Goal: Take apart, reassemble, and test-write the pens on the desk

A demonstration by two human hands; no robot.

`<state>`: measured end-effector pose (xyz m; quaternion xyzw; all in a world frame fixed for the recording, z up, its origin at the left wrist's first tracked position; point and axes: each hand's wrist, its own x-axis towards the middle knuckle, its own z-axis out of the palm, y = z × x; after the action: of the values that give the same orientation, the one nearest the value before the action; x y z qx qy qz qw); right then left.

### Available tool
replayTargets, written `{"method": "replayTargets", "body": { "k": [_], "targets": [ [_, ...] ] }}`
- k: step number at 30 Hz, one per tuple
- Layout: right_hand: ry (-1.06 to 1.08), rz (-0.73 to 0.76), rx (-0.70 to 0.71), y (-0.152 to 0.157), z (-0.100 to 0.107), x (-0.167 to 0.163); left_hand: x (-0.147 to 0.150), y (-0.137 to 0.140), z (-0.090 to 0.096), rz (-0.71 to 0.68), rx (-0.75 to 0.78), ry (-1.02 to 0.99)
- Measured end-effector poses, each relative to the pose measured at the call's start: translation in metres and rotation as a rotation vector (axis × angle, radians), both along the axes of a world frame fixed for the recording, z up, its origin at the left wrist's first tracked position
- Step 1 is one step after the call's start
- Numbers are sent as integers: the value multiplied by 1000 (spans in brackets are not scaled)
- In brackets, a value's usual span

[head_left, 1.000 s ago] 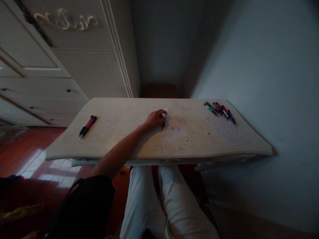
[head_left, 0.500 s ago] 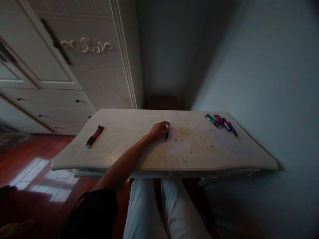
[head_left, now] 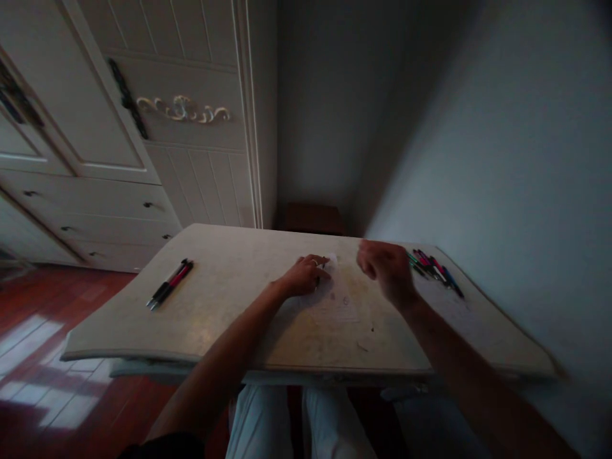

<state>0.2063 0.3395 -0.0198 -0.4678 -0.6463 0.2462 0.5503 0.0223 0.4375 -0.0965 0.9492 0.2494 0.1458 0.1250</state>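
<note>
My left hand (head_left: 302, 275) rests on a small sheet of paper (head_left: 335, 306) near the middle of the table. A dark pen (head_left: 317, 282) shows in part between its thumb and fingers, mostly covered by them. There is a ring on one finger. Above the tabletop to the right, my right hand (head_left: 385, 264) is blurred, its fingers curled in; whatever they may hold cannot be made out. Several pens (head_left: 437, 269) lie in a loose bunch beyond it. Two pens (head_left: 171, 284), dark with one partly red, lie side by side at the left.
The white table (head_left: 229, 274) stands against a pale wall (head_left: 516, 159) on the right. Another written sheet (head_left: 452, 309) lies below the bunched pens, partly behind my right forearm. A white wardrobe (head_left: 201, 166) rises at the back left. Small dark specks dot the tabletop.
My right hand has come into view from the lower right, over the table. My left hand's thumb and fingers now stretch over the pen, covering more of it. The view has shifted slightly.
</note>
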Motion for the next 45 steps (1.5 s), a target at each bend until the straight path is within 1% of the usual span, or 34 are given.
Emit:
{"method": "replayTargets", "body": {
  "k": [2, 4, 5, 8, 10, 11, 13, 15, 17, 19, 23, 26, 30, 35, 38, 41, 43, 45],
  "targets": [
    [54, -25, -54, 27, -16, -4, -4, 2, 2, -7, 9, 82],
    [133, -40, -151, 53, -37, -8, -7, 5, 1, 0, 16, 83],
    [177, -70, -176, 63, -47, -9, -8, 7, 0, 10, 26, 62],
    [237, -117, -209, 77, -71, -11, -10, 12, -3, 36, 92, -11],
    [238, -91, -225, 76, -78, -11, -10, 13, -2, 56, 143, -55],
    [227, -66, -225, 75, -80, -10, -9, 13, -1, 78, 157, -86],
    [196, -33, -185, 71, -80, -7, -8, 12, 3, 135, 138, -157],
    [157, -60, -117, 70, -80, -2, -6, 10, 8, 197, 78, -224],
    [112, -125, -72, 72, -81, 3, -6, 8, 10, 229, 39, -275],
    [81, -151, -84, 74, -83, 8, -6, 6, 10, 233, 51, -322],
    [50, -97, -128, 75, -87, 10, -7, 6, 8, 211, 90, -398],
    [26, -85, -135, 74, -87, 6, -8, 5, 9, 190, 136, -433],
    [69, -56, -125, 74, -86, 3, -8, 4, 10, 179, 205, -446],
    [90, -1, -174, 75, -86, 2, -9, 7, 5, 181, 235, -426],
    [119, -38, -139, 76, -86, 3, -11, 11, 3, 195, 234, -443],
    [196, -112, -108, 78, -85, 6, -13, 15, 4, 275, 228, -455],
    [236, -131, -112, 78, -84, 8, -14, 16, 5, 310, 211, -457],
    [282, -137, -145, 78, -83, 8, -15, 17, 6, 309, 200, -456]
  ]
}}
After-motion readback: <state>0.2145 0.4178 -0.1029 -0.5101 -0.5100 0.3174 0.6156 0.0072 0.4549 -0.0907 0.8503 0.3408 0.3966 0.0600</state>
